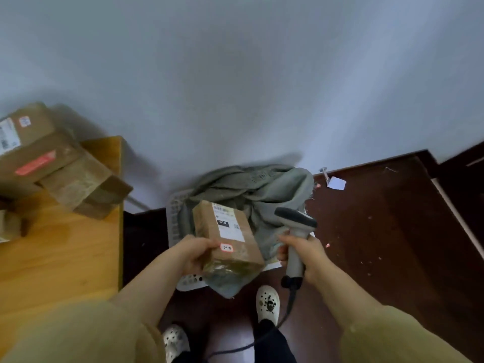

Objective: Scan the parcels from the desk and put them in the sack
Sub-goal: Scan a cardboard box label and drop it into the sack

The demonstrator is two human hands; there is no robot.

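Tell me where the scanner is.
Head view, right of centre: the right hand grips the scanner, just right of the parcel in the left hand, over the grey sack.

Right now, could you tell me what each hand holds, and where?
Left hand grips the parcel at its near edge; right hand, the scanner at its handle.

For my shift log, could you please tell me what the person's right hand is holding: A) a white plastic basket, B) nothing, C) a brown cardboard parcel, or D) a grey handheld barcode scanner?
D: the right hand grips the grey handheld barcode scanner by its handle, while the left hand holds the brown cardboard parcel.
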